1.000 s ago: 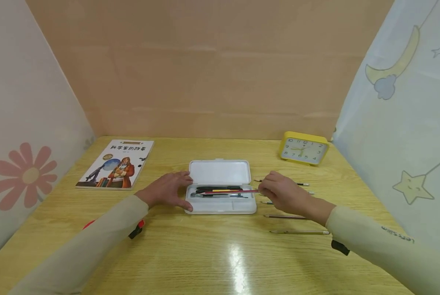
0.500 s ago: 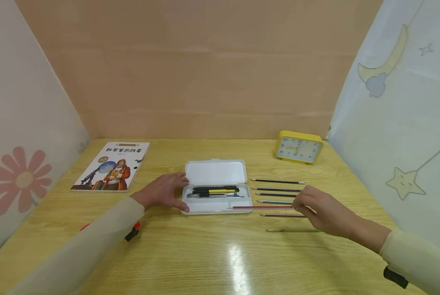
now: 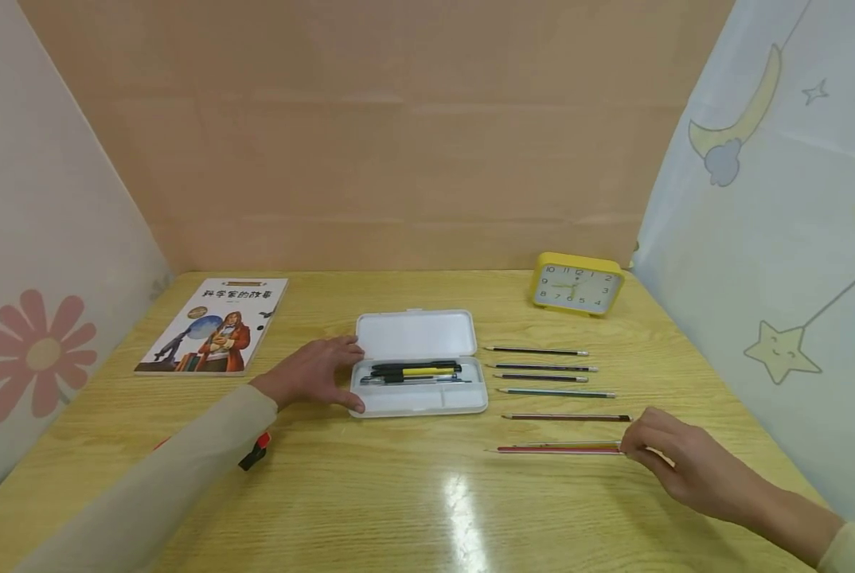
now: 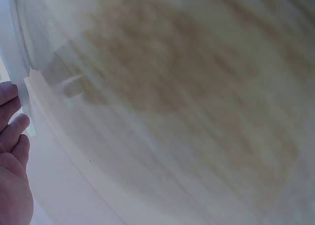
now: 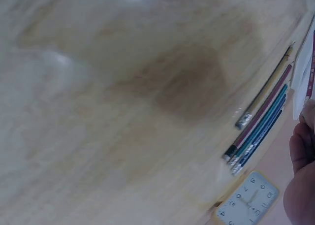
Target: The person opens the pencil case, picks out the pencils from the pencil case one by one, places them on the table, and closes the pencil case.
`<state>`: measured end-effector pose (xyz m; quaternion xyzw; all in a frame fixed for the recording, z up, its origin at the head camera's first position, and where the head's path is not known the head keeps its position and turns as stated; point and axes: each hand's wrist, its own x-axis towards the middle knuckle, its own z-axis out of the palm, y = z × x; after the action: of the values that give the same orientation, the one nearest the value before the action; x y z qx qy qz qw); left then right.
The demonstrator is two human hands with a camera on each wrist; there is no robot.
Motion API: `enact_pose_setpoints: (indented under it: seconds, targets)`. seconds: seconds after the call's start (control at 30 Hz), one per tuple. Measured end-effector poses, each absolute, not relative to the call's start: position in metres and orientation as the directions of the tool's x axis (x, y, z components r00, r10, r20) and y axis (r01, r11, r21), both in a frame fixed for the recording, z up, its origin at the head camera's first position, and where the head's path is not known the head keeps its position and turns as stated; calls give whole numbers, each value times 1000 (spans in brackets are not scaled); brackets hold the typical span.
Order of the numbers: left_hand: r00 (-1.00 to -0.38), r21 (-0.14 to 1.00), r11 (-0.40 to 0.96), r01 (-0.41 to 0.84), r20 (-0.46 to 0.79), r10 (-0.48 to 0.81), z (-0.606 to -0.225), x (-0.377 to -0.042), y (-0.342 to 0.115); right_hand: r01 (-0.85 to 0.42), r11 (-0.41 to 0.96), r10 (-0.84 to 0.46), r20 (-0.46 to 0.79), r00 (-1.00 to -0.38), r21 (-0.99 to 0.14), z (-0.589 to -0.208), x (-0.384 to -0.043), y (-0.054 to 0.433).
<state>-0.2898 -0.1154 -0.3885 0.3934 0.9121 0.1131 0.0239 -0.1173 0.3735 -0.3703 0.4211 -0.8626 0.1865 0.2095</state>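
Observation:
My right hand [image 3: 685, 461] pinches the end of a red pencil [image 3: 556, 451] at the right of the table. The red pencil lies alongside a tan pencil [image 3: 535, 444], nearly overlapping it. In the right wrist view the fingertips [image 5: 307, 114] hold the red pencil [image 5: 311, 80] at the frame's edge. My left hand [image 3: 318, 374] is at the left end of an open white pencil case [image 3: 406, 407], thumb near its front corner, fingers by the lid. The left wrist view shows the fingertips [image 4: 18, 124] against the case edge [image 4: 15, 52]. Black and yellow pens [image 3: 416, 372] lie inside the case.
Several pencils [image 3: 556, 393] lie in a spaced column right of the case. A yellow clock [image 3: 576, 284] stands at the back right, and a book [image 3: 212, 326] lies at the back left. Something red and black [image 3: 255, 452] shows beside the left sleeve.
My right hand has carried the red pencil out from over the case, right and toward the front, down beside the tan pencil. The left hand has stayed at the case.

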Motion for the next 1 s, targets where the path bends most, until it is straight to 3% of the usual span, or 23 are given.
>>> enact_pose_setpoints:
  seconds: [0.33,1.0]
  targets:
    - [-681,221,656,722,57,730,-389,-290,-116,-790,581,-618,525,-585,-195,-391,-107,390]
    - [-677,209,653,728,65,733,-390,-291,-115,-798,570,-617,539,-573,-195,-411,-116,404]
